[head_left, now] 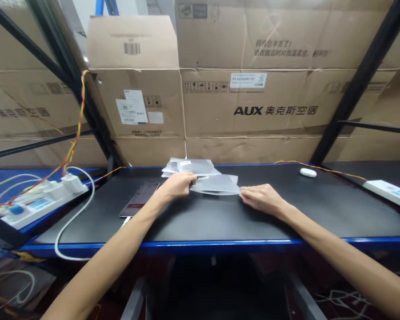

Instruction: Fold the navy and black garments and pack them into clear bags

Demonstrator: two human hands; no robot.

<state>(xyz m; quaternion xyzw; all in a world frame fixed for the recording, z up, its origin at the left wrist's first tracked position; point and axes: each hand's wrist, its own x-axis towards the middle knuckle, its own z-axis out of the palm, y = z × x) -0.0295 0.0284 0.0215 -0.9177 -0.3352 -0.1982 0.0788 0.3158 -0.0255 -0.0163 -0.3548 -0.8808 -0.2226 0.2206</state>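
Between my two hands, a translucent plastic bag point(216, 184) is stretched just over the black tabletop. My left hand point(180, 184) is closed on its left end, and my right hand point(260, 198) pinches its right end. A small pale strip shows beside my left fingers; I cannot make out what it is. Behind my left hand lies a stack of similar translucent bags point(200, 166), a white label on top. Left of that hand, a phone point(140, 200) with a lit screen lies on the table, a white cable plugged into it.
A white power strip point(46, 200) with plugs and cables stands at the left. Another power strip point(391, 193) lies at the right edge. A small white case point(308, 173) sits at the back right. Cardboard sheets point(213, 120) wall the back, between black shelf posts point(356, 80).
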